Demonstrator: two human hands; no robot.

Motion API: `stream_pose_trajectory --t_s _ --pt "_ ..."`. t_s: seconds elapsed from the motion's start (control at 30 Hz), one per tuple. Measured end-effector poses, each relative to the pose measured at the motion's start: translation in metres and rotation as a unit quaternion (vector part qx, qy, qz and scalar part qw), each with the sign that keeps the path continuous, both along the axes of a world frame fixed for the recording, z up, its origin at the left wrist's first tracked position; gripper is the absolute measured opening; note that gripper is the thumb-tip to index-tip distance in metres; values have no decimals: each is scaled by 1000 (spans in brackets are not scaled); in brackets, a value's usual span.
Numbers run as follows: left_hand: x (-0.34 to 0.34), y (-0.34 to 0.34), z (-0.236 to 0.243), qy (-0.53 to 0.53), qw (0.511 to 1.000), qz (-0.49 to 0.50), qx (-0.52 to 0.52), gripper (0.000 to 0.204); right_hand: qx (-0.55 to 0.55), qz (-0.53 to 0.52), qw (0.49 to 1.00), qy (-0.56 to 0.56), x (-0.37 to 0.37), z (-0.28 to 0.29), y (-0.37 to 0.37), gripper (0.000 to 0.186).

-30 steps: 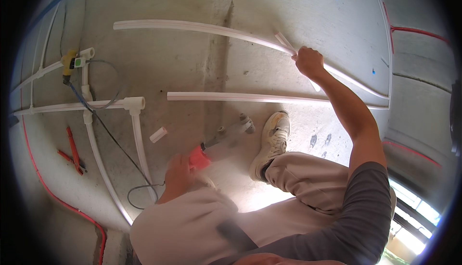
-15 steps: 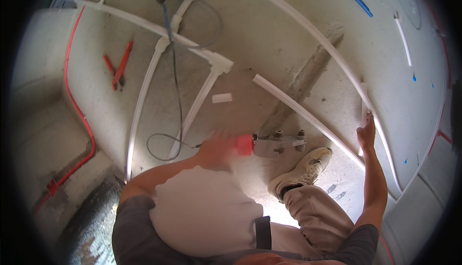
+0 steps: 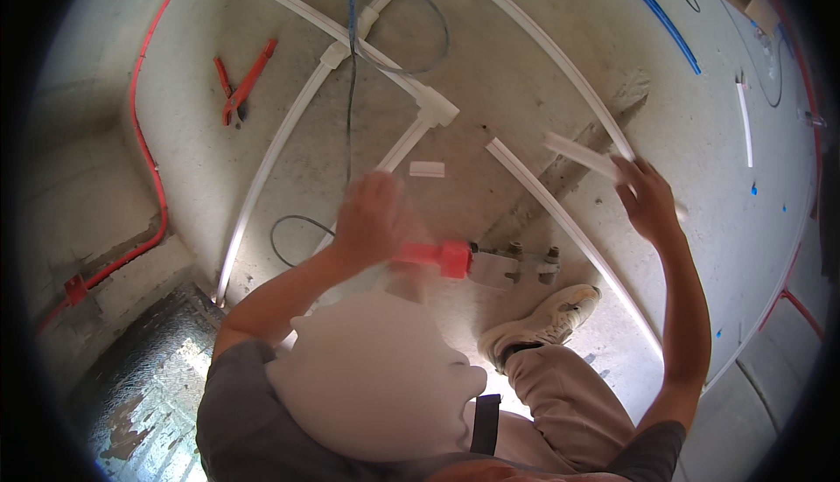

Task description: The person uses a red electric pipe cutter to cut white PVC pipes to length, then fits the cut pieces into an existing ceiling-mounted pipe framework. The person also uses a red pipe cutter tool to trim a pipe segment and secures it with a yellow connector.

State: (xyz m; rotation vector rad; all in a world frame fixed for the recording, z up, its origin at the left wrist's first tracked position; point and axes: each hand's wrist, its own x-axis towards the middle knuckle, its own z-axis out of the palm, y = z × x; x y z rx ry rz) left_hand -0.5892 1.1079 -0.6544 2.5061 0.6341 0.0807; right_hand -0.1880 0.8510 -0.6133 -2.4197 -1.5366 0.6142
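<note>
The right hand [image 3: 647, 198] pinches a short white plastic pipe [image 3: 577, 152] between its fingers; slackness could drop it. The left hand [image 3: 372, 218], finger state too blurred to tell, could knock the red-handled metal tool [image 3: 455, 259] beside its fingers.

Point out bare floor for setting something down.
Free: floor between red tube and left pipe, below the pliers; also between the fitting and upper-right pipe. Crowded: around the red tool, between left hand and shoe.
</note>
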Motion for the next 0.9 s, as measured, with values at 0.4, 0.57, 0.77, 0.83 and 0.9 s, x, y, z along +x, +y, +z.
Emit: stream_pose_trajectory --t_s 0.4,0.57,0.77,0.83,0.9 --pt "32 45 -28 146 974 155 -78 24 100 144 980 -94 -35 -74 218 35" --pt "31 43 -28 112 981 152 -43 26 134 211 968 -27 -70 -98 257 39" --pt "23 36 -16 -24 993 97 65 29 240 128 957 -98 -75 -100 250 30" --pt "0 21 3 12 1000 5 15 35 216 34 976 -21 -68 -91 214 25" --pt "-17 -7 12 -92 986 -132 -35 40 162 -42 983 81 -63 -79 164 21"
